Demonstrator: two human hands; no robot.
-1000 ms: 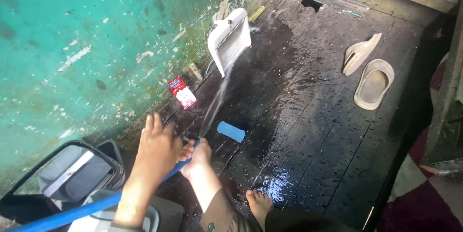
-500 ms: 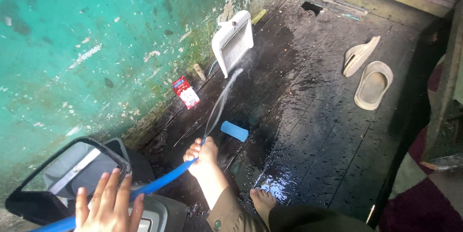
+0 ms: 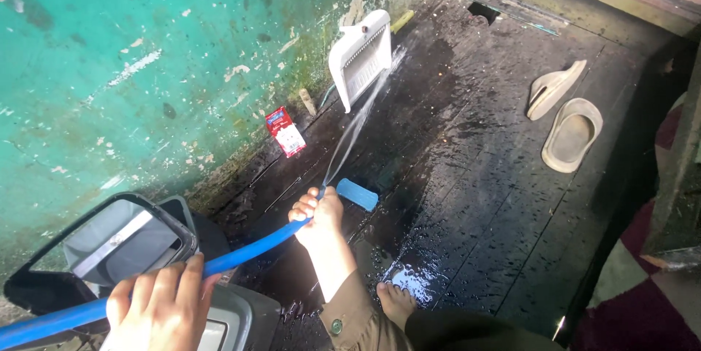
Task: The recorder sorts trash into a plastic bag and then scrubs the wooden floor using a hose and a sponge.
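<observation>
The right hand [image 3: 315, 214] is clenched round the nozzle end of a blue rubber hose [image 3: 241, 255], its water jet striking a white plastic dustpan [image 3: 361, 55] leaning against the teal wall [image 3: 146, 52]. The left hand [image 3: 162, 309] grips the hose lower down, beside a black-framed vehicle mirror [image 3: 95, 249].

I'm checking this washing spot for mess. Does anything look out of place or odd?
Yes. One pale sandal lies tipped on its edge while its mate lies flat. A small red and white carton sits on the wet floor by the peeling green wall. A hole gapes in the far floor.
</observation>
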